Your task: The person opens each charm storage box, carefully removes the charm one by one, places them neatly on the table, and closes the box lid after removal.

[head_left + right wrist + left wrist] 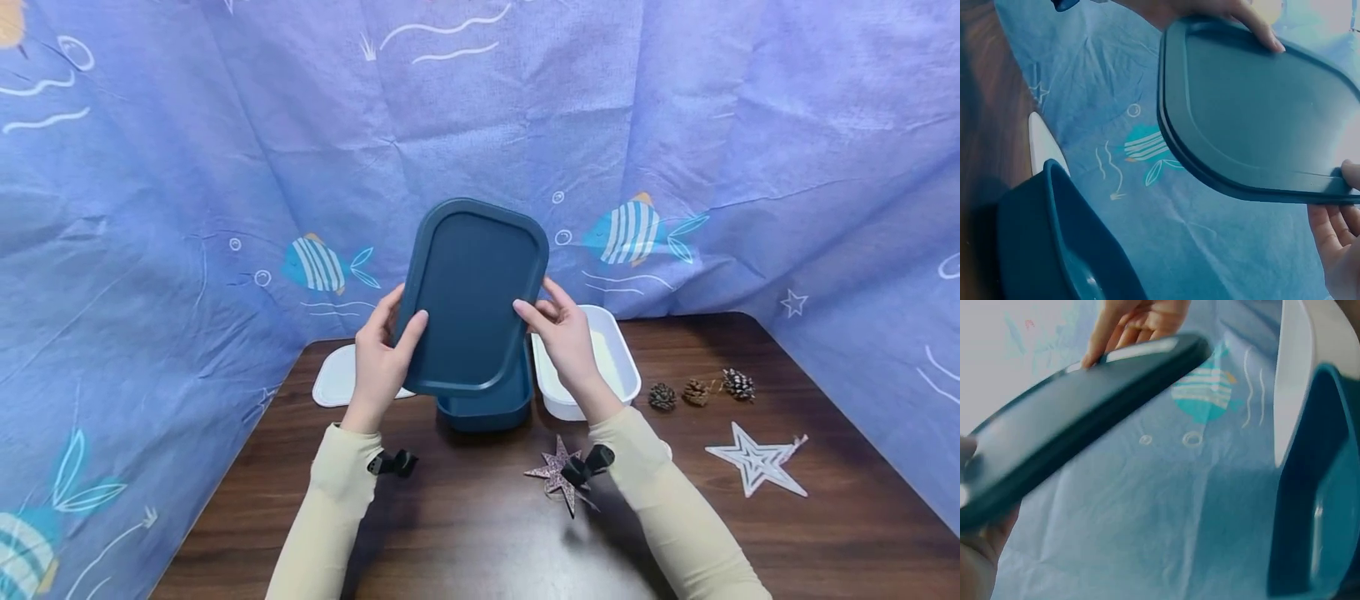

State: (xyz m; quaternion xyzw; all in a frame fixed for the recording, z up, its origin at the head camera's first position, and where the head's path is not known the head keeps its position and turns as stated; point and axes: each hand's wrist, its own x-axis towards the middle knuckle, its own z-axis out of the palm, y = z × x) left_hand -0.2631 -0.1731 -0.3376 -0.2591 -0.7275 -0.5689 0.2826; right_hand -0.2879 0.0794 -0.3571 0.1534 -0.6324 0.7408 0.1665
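Observation:
A dark blue rectangular lid (476,300) with rounded corners is held up, tilted, above the table. My left hand (380,358) grips its left edge, thumb on the broad face. On the opposite edge my right hand (566,337) pinches it between thumb and fingers. Beneath and behind the lid stands a dark blue box (483,417), partly hidden in the head view; the right wrist view shows the box (1029,244) uncovered, apart from the lid. To its right is a white box (555,400), its top uncovered, partly behind my right hand.
A white lid (335,377) lies flat at the back left. Right of the white box sit three pine cones (695,392), with a white star ornament (757,458) nearer the front. A glittery star (555,471) lies below my right wrist. Patterned cloth (480,125) hangs behind the table.

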